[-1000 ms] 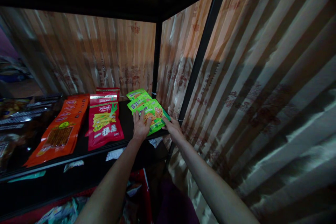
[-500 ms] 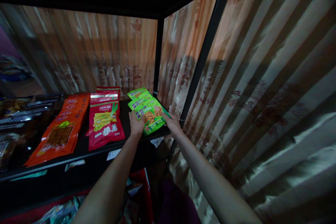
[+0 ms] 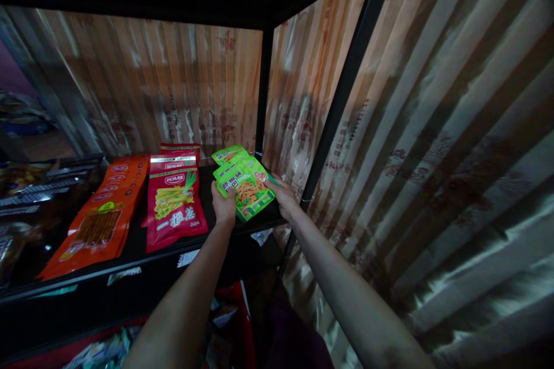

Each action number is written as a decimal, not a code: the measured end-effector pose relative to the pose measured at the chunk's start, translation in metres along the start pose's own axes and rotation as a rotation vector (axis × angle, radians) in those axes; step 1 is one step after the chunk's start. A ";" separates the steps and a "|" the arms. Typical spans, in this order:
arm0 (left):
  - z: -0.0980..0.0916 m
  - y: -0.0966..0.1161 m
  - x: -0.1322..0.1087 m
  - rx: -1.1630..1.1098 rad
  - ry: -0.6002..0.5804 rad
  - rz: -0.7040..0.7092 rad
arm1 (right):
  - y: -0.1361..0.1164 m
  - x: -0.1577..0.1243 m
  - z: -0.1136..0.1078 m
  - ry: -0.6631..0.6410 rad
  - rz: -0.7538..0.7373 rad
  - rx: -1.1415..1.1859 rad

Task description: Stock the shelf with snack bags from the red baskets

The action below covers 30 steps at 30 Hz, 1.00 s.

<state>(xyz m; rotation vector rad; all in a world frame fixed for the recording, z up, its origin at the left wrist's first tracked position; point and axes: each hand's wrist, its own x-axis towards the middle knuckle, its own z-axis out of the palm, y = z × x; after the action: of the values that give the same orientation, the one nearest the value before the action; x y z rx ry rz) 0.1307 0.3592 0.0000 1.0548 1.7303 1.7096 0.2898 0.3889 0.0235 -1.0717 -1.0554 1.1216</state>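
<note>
Hands close on a bright green glossy plastic snack packet [image 3: 249, 189] from both sides: our left hand [image 3: 224, 207] clasps its left edge with fingers curled, and our right hand [image 3: 283, 196] grips its right edge the same way. We hold it tilted toward us at the right end of the black metal shelf [image 3: 130, 268], over the front edge; whether it rests on the shelf we cannot tell. More green packets [image 3: 228, 155] lie just behind it. To the left lie flat red foil packets [image 3: 175, 210], then long orange packets [image 3: 101, 222]. A striped beige curtain [image 3: 433, 127] hangs right of the black upright post [image 3: 341, 98].
</note>
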 end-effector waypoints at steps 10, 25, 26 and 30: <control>0.002 0.009 0.005 0.005 -0.014 -0.069 | -0.004 0.008 0.006 -0.136 0.174 0.165; 0.006 0.010 0.013 0.015 -0.102 -0.048 | 0.021 0.001 0.001 0.012 0.023 0.137; 0.007 0.010 0.014 0.034 -0.098 -0.043 | 0.021 0.001 0.002 0.014 0.015 0.111; 0.013 0.008 0.018 0.095 -0.067 0.007 | 0.027 0.004 0.002 0.050 -0.032 0.001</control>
<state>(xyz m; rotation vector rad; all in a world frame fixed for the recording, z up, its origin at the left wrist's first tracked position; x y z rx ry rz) 0.1320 0.3801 0.0097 1.1477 1.7823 1.5912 0.2840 0.3962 -0.0021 -1.0736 -1.0294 1.0643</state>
